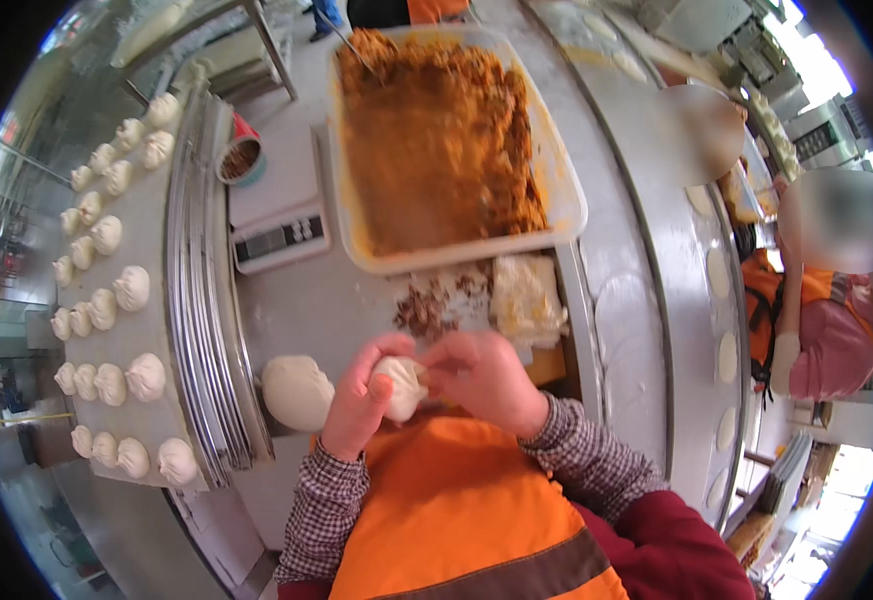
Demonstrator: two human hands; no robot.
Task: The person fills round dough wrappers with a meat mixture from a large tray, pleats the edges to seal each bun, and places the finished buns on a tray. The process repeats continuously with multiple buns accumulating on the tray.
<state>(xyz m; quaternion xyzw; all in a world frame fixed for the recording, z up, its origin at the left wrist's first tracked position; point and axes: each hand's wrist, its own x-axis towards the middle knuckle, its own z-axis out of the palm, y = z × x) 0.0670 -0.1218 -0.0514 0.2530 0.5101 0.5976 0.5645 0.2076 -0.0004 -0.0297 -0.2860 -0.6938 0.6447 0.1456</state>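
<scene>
A pleated white dough bun (400,388) sits in my left hand (361,394), whose fingers and thumb curl around it. The fingertips of my right hand (485,375) pinch the gathered dough on the bun's right side. Left of my left hand lies a flat round dough wrapper (296,393). Beyond both hands, brown crumbly bits (425,309) are scattered on the metal worktop, beside a yellowish block wrapped in clear plastic (526,300). A large plastic tub (459,256) of orange-brown filling (429,150) stands farther back, with a utensil in its far left corner.
Rows of pleated buns (133,288) rest on a tray atop stacked metal trays (208,300) at left. A digital scale (279,240) and a small cup of brown bits (241,160) stand near them. Right, a conveyor (650,225) carries dough rounds; a co-worker (826,330) is beyond it.
</scene>
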